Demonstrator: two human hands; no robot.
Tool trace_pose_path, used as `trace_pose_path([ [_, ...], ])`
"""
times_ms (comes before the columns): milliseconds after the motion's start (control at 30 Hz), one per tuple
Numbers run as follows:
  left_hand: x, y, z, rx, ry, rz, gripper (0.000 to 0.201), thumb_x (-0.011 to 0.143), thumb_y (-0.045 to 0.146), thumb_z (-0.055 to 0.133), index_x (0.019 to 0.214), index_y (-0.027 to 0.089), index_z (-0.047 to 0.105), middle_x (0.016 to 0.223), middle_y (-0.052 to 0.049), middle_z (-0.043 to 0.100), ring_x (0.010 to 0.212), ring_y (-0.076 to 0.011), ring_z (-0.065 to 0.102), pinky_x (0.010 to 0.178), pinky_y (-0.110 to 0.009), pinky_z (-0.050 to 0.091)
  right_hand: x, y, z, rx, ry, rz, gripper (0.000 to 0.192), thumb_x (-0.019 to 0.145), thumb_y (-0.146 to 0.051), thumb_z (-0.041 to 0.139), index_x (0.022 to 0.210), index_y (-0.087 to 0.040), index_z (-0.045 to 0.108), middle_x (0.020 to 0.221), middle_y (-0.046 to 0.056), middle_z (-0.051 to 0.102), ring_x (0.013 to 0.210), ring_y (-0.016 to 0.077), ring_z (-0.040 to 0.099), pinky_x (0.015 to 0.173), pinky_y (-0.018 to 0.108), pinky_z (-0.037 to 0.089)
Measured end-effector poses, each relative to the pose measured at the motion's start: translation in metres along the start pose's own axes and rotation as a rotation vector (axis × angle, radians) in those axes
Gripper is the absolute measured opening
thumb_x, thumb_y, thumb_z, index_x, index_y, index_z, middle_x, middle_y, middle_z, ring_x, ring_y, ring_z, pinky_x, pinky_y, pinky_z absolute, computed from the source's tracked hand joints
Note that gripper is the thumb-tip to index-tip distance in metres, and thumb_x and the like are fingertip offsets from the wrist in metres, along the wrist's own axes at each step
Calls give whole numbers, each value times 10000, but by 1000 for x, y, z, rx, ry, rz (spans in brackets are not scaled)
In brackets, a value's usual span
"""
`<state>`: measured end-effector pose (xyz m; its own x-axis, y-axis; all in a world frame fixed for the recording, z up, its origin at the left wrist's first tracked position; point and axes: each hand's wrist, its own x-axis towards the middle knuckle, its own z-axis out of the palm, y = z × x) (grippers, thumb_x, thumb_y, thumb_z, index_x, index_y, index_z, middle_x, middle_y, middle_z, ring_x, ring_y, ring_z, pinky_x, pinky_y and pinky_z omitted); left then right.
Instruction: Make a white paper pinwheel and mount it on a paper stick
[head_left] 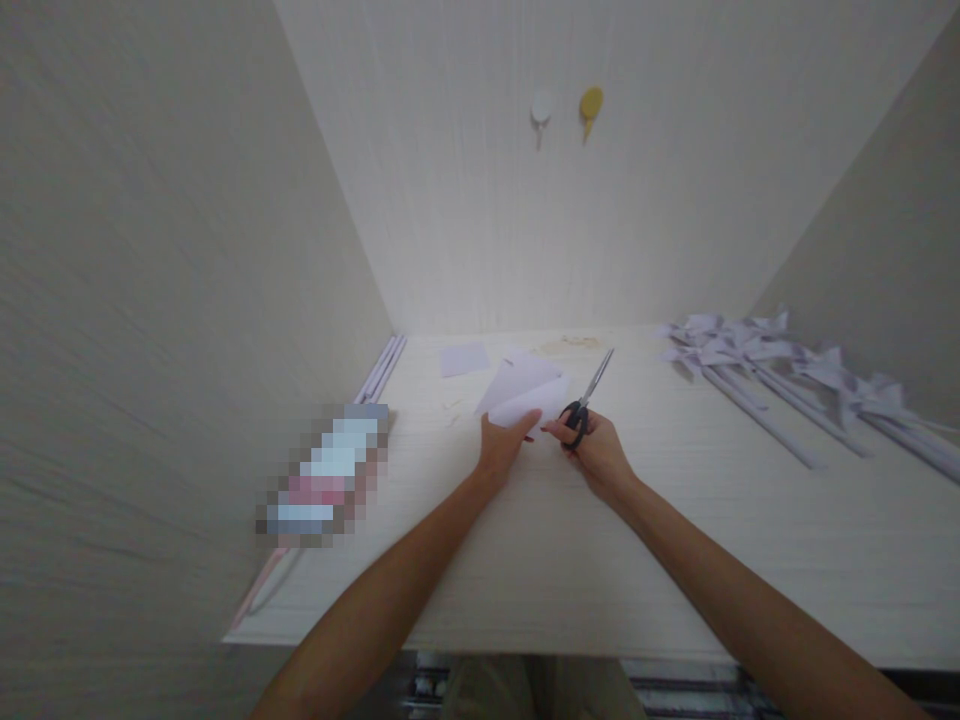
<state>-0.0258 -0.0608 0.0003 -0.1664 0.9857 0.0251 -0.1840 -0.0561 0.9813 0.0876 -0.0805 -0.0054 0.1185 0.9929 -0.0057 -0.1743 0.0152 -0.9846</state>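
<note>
My left hand (504, 442) grips a pale lilac-white sheet of paper (523, 388) by its near edge, thumb on top. The paper has creases or cut edges that stand up a little; I cannot tell which. In my right hand (596, 450) is a pair of scissors (592, 388) with black handles, its blades together and pointing away from me to the upper right. The thumb and forefinger of that hand reach close to the paper's right corner; whether they touch it is unclear. Behind the paper, a small flat paper square (463, 359) lies on the white table (570, 570).
Several paper pinwheels (720, 345) on rolled-paper sticks lie at the right. At the left, rolled paper sticks (381, 368) rest by the wall, behind a blurred-out device (330, 475) with a cable. White (541, 107) and yellow hooks (591, 104) are on the back wall.
</note>
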Motion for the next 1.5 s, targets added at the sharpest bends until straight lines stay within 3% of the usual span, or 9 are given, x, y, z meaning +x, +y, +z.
trace_pose_path([
  [400, 0, 0, 0, -22, -6, -36, 269, 500, 229, 685, 727, 109, 606, 683, -49, 629, 529, -120, 555, 409, -213, 437, 3, 4, -1, -12, -14, -24, 299, 505, -303, 714, 578, -163, 460, 423, -89, 410, 354, 33, 336, 343, 179, 236],
  [833, 1, -3, -3, 29, -143, -3, 239, 546, 263, 671, 742, 131, 629, 774, -52, 650, 566, -107, 557, 414, -185, 437, 6, 6, -2, 2, 45, -56, 309, 458, -259, 734, 563, -160, 461, 428, -91, 410, 376, 32, 311, 368, 183, 220],
  [1000, 2, -6, -3, 54, -161, 36, 223, 551, 257, 667, 729, 129, 629, 707, -38, 644, 495, -97, 534, 382, -190, 420, 3, 4, -2, -61, 48, -65, 321, 478, -314, 729, 572, -164, 460, 440, -85, 406, 389, 38, 303, 375, 190, 216],
  [1100, 5, -7, -3, 55, -106, 17, 179, 558, 258, 653, 656, 112, 617, 609, -28, 618, 440, -92, 509, 376, -200, 412, 2, 2, -2, -123, -30, -11, 317, 529, -390, 693, 606, -158, 491, 460, -61, 461, 382, 46, 329, 367, 194, 234],
  [1233, 14, -9, -8, -31, 60, 8, 176, 587, 272, 617, 644, 107, 596, 594, -25, 602, 477, -97, 527, 408, -201, 426, 2, -2, -4, -90, -254, 134, 374, 615, -495, 603, 664, -131, 527, 559, 11, 583, 393, 53, 419, 382, 189, 310],
  [1367, 23, -10, -13, -155, 154, 26, 168, 613, 268, 583, 668, 110, 574, 581, -13, 583, 500, -89, 537, 415, -179, 415, 0, -6, -4, -152, -459, 247, 449, 678, -562, 500, 656, -115, 546, 470, 9, 565, 320, 46, 394, 319, 176, 258],
  [1500, 27, -9, -16, -253, 225, 9, 165, 610, 242, 583, 697, 104, 554, 598, -15, 580, 520, -85, 553, 438, -170, 427, -5, -8, -5, -289, -553, 235, 468, 686, -569, 485, 601, -113, 549, 395, -12, 522, 260, 34, 326, 274, 177, 188],
])
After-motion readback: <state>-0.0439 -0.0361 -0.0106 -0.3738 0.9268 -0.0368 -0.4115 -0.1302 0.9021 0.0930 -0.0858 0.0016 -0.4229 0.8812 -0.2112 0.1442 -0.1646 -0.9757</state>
